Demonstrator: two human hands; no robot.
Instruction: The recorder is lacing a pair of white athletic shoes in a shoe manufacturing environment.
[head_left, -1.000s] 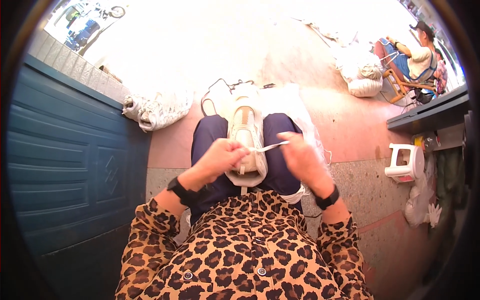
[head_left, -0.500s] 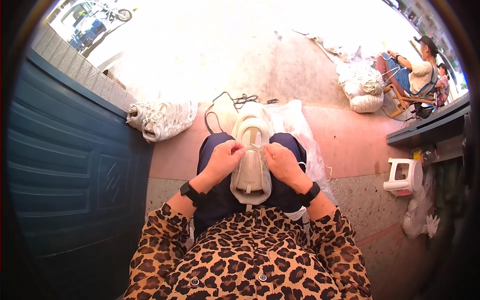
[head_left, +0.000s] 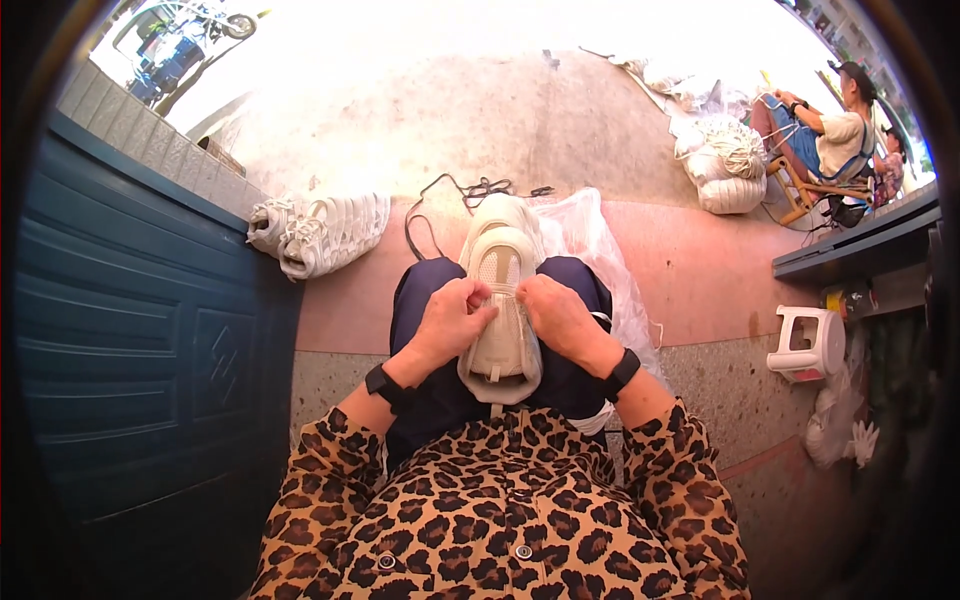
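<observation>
A cream-white sneaker (head_left: 497, 345) rests on my lap between my knees, its heel opening toward me and its toe pointing away. My left hand (head_left: 450, 325) is at the left of the lacing, fingers curled in; whatever they hold is too small to make out. On the other side, my right hand (head_left: 562, 315) pinches a pale shoelace (head_left: 505, 289) that crosses the upper near the front of the tongue. Beyond this shoe lies another pale shoe (head_left: 500, 212), partly hidden behind its toe.
White shoes (head_left: 335, 235) stand in a row by the blue door (head_left: 130, 340). A clear plastic bag (head_left: 590, 235) lies right of my knees, a black cord (head_left: 485, 190) ahead. At right are a white stool (head_left: 808, 343), a bundle of white laces (head_left: 730, 165) and a seated person (head_left: 835, 130).
My left thumb has moved a little over the shoe, away from the fingertips. My right hand stays close to the lacing. The view has shifted slightly.
</observation>
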